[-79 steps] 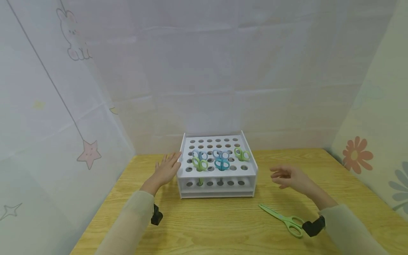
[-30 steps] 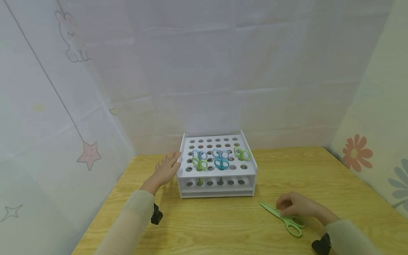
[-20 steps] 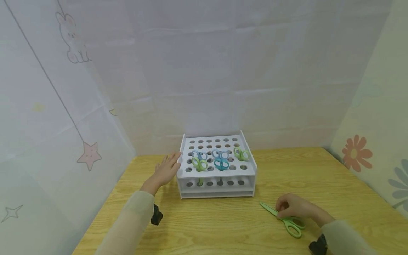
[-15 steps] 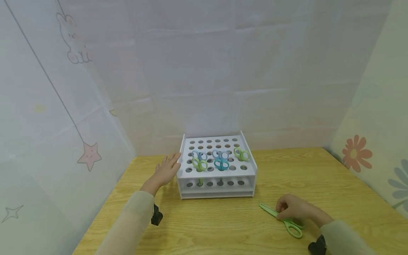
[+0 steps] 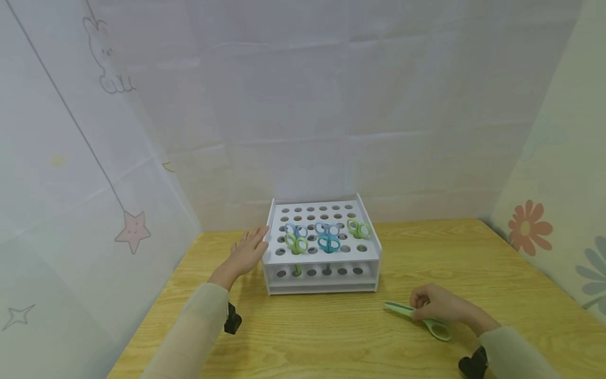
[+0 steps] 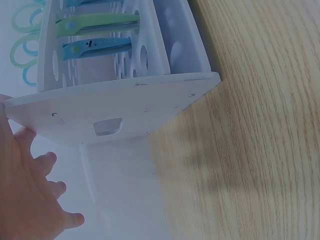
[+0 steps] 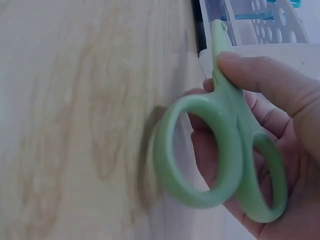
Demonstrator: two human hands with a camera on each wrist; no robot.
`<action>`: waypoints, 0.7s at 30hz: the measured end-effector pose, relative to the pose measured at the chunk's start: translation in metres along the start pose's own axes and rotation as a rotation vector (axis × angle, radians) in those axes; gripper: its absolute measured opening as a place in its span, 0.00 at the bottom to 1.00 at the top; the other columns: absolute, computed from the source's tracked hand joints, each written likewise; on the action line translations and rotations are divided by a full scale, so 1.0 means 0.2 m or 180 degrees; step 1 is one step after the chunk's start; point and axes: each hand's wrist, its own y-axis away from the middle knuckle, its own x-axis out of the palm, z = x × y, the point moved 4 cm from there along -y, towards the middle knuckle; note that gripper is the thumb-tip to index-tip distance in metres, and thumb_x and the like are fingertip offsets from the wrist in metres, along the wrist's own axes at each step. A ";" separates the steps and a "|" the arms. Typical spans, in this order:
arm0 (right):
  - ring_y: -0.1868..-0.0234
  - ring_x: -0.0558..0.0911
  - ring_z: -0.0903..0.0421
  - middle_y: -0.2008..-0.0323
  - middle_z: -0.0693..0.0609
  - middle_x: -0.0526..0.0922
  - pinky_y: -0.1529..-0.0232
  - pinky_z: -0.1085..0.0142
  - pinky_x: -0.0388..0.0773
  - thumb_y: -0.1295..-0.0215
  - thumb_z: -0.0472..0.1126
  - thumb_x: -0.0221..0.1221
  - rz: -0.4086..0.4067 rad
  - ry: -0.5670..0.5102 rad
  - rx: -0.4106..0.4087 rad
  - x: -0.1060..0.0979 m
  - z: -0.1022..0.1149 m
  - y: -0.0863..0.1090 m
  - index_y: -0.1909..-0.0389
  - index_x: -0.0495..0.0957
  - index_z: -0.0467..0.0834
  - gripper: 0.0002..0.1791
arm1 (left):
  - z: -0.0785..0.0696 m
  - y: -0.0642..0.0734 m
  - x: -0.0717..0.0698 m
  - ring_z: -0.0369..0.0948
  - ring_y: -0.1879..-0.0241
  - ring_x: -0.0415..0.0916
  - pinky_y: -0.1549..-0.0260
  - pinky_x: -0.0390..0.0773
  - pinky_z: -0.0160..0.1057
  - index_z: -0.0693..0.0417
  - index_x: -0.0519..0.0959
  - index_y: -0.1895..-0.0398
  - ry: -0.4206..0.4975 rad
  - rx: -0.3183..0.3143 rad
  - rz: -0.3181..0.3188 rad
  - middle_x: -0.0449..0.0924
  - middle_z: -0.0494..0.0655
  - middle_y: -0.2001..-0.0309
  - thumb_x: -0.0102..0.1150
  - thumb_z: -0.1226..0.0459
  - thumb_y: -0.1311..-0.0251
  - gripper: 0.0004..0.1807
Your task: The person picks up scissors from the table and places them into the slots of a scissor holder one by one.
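My right hand (image 5: pixel 442 304) pinches a pair of green scissors (image 7: pixel 232 135) between thumb and fingers, near the base of the blades. In the head view these scissors are turned on edge over the table, blades pointing left. My left hand (image 5: pixel 247 251) rests with spread fingers against the left side of a white rack (image 5: pixel 322 288) full of round holes. Standing in the rack, handles up, are green scissors (image 5: pixel 296 244) at front left, teal scissors (image 5: pixel 329 243) beside them, two light blue pairs behind, and another green pair (image 5: pixel 358 229) at the right.
The wood-grain table (image 5: pixel 331 337) runs under everything. A pale fabric backdrop (image 5: pixel 303 131) rises behind the rack, with printed side sheets at left and right. Each wrist carries a small black camera (image 5: pixel 232 319).
My right hand came down from beside the rack to the flat-lying green scissors, gripped them and tipped them up on edge. My left hand stayed at the rack.
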 end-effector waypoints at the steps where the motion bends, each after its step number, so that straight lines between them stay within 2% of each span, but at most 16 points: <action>1: 0.71 0.73 0.59 0.72 0.50 0.75 0.72 0.67 0.71 0.42 0.37 0.61 0.0000 -0.0024 -0.0034 0.00 0.01 0.00 0.69 0.73 0.37 0.08 | 0.00 0.00 0.00 0.58 0.32 0.30 0.44 0.31 0.68 0.45 0.49 0.27 0.0000 0.0000 0.0004 0.41 0.52 0.29 0.28 0.53 0.31 0.29; 7: 0.67 0.73 0.58 0.69 0.50 0.75 0.69 0.66 0.71 0.42 0.37 0.60 -0.0034 -0.0044 -0.0145 -0.02 0.06 -0.01 0.67 0.73 0.38 0.07 | 0.00 0.00 0.00 0.58 0.32 0.30 0.44 0.31 0.68 0.45 0.49 0.27 -0.0005 0.0002 -0.0003 0.41 0.52 0.29 0.29 0.54 0.31 0.28; 11: 0.64 0.74 0.56 0.67 0.50 0.76 0.67 0.64 0.71 0.41 0.37 0.59 -0.0055 -0.0015 -0.0123 -0.04 0.09 -0.02 0.65 0.74 0.39 0.07 | 0.00 0.00 0.00 0.57 0.32 0.31 0.45 0.31 0.68 0.45 0.49 0.27 0.0002 0.0007 -0.0005 0.42 0.52 0.29 0.29 0.54 0.31 0.28; 14: 0.63 0.74 0.53 0.65 0.47 0.76 0.65 0.63 0.72 0.41 0.36 0.57 -0.0025 -0.0129 -0.0056 -0.05 0.10 -0.03 0.62 0.73 0.37 0.08 | 0.00 0.00 0.00 0.57 0.32 0.30 0.44 0.31 0.68 0.45 0.49 0.27 0.0003 -0.0001 0.0006 0.41 0.52 0.28 0.28 0.54 0.31 0.28; 18: 0.64 0.76 0.49 0.64 0.38 0.76 0.65 0.60 0.75 0.38 0.35 0.54 0.0041 -0.0460 -0.0036 -0.07 0.11 -0.03 0.56 0.71 0.33 0.12 | 0.00 0.00 0.00 0.57 0.32 0.30 0.44 0.31 0.68 0.45 0.48 0.27 -0.0006 -0.0014 0.0019 0.41 0.52 0.28 0.28 0.53 0.31 0.29; 21: 0.65 0.76 0.49 0.63 0.34 0.74 0.67 0.60 0.76 0.37 0.35 0.53 0.0080 -0.0648 -0.0065 -0.08 0.13 -0.04 0.54 0.71 0.32 0.13 | 0.00 0.00 0.00 0.57 0.32 0.30 0.44 0.31 0.68 0.45 0.48 0.27 -0.0012 -0.0018 0.0020 0.41 0.52 0.28 0.28 0.53 0.31 0.29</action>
